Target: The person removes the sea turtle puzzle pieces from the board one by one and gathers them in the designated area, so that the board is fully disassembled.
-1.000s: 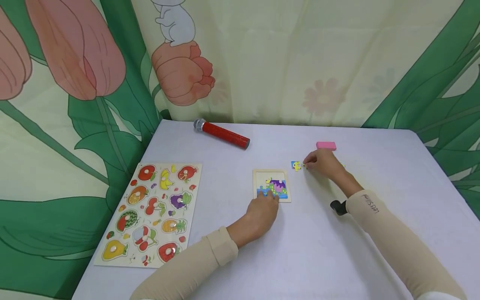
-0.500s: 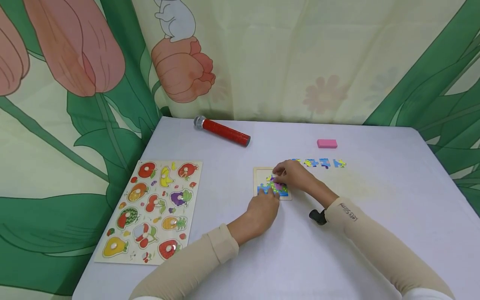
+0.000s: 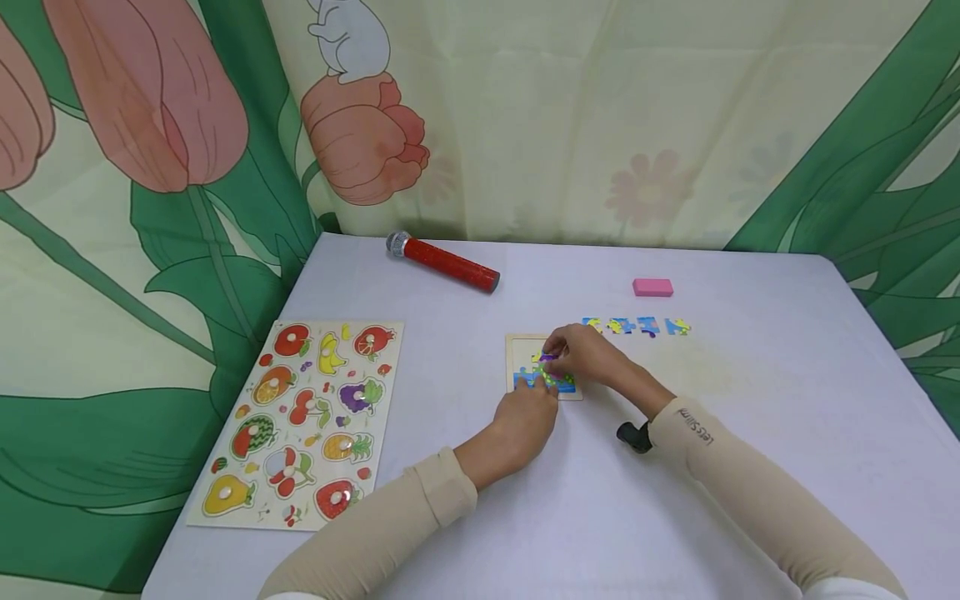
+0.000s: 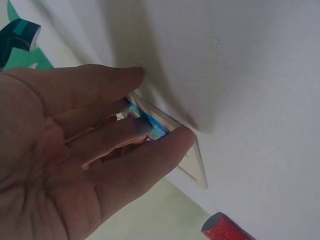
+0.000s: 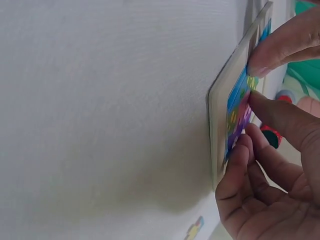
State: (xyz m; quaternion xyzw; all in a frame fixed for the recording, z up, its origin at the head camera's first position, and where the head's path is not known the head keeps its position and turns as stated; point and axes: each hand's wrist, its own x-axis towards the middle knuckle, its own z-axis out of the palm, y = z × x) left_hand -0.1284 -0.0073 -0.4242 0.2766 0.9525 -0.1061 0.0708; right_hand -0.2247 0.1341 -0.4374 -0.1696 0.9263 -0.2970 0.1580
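A small wooden puzzle tray (image 3: 513, 354) lies on the white table, its lower part filled with blue, green and purple picture pieces. My left hand (image 3: 517, 429) reaches to its near edge, fingers extended; in the left wrist view the fingertips (image 4: 182, 137) lie at the tray's rim. Over the tray's upper right is my right hand (image 3: 588, 354), thumb and fingers drawn together on a small blue-and-purple puzzle piece (image 3: 547, 357), mostly hidden by them. In the right wrist view the thumb tip (image 5: 257, 102) is close over the picture.
Several loose puzzle pieces (image 3: 648, 326) form a row right of the tray, with a pink block (image 3: 652, 287) behind. A red microphone (image 3: 450, 263) lies at the back. At left is a fruit knob-puzzle board (image 3: 300, 425).
My right hand has moved left from the loose pieces to the tray, uncovering the row and the pink block. During the last half second it has barely shifted. My left hand stays at the tray.
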